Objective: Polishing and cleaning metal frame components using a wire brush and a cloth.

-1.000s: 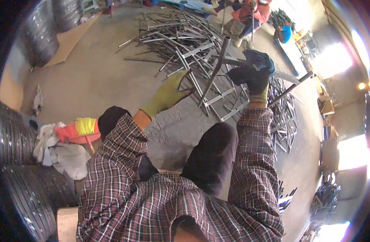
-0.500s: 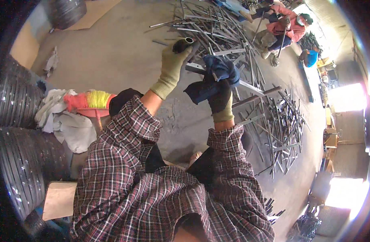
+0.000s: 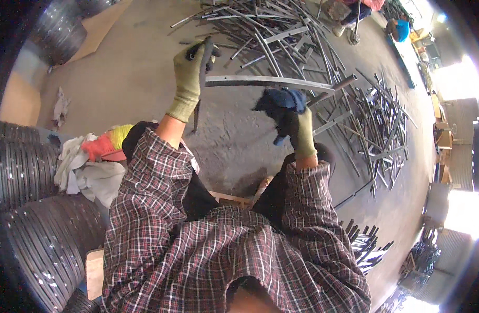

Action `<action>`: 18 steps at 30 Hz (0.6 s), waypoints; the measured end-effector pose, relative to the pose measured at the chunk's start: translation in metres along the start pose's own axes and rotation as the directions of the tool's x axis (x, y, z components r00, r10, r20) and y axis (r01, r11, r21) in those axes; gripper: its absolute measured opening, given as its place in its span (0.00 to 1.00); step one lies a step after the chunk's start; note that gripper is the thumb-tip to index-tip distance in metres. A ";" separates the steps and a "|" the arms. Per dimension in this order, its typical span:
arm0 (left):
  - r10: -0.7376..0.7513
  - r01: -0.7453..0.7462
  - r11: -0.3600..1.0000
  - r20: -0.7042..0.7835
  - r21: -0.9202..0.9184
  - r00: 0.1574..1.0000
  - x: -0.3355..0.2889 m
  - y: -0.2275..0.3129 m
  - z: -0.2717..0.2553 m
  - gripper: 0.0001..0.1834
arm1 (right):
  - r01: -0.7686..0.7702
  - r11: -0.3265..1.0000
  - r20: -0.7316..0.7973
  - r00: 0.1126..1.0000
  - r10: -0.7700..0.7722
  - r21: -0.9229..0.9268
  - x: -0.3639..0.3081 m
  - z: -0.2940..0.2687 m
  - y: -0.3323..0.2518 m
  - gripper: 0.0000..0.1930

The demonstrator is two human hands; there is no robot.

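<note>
My left hand, in a pale green glove with dark palm and fingers, is closed around one side tube of a dark metal tube frame. A flat crossbar of this frame runs rightward to a second tube, whose round hollow end shows near the pile. My right hand, gloved alike, is closed on a dark blue cloth. The cloth bunches over the fingers just below the crossbar's right part, close to the second tube. Whether it touches the metal I cannot tell.
Loose metal frames and tubes lie in a tangled pile ahead, with another pile to the right. Black coiled bands stack at my left, beside a pale cloth and red-yellow strands. Another person sits at the far right.
My left hand has moved left, and the frame has turned so that its crossbar shows lengthwise. My right hand and the blue cloth are slightly lower. The view has tilted down.
</note>
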State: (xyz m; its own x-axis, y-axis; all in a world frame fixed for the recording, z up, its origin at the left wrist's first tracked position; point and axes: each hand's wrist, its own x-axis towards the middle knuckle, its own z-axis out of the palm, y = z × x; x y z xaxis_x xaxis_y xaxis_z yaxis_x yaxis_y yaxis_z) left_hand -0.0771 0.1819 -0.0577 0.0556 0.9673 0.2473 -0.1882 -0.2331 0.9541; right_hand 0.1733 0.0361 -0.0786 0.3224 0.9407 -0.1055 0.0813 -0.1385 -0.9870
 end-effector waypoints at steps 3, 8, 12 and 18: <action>0.117 -0.115 0.991 0.025 -0.071 0.993 0.000 0.000 0.005 0.18 | 0.494 0.834 -0.320 0.771 -0.550 -0.245 -0.004 -0.017 0.004 0.11; -0.096 0.089 0.995 0.216 0.042 0.972 -0.006 0.018 0.003 0.24 | 0.211 0.480 -0.106 0.828 -0.551 -0.851 -0.005 0.058 -0.094 0.12; -0.118 0.593 0.661 0.716 -0.461 0.688 -0.021 -0.003 0.043 0.24 | 0.542 0.452 -0.203 0.457 -0.866 -0.709 0.014 0.188 -0.118 0.18; 0.131 0.804 -0.501 0.890 -0.320 0.436 -0.073 0.039 0.049 0.21 | 0.770 0.475 -0.009 0.521 -0.853 -0.426 0.004 0.168 -0.094 0.32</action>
State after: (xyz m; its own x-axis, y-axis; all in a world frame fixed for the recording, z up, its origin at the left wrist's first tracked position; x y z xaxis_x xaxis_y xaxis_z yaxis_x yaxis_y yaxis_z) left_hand -0.0406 0.0975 -0.0304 0.8726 0.3026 0.3834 -0.1752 0.9266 -0.3328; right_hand 0.0086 0.1044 -0.0061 0.1074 0.6057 0.7884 0.6888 0.5265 -0.4983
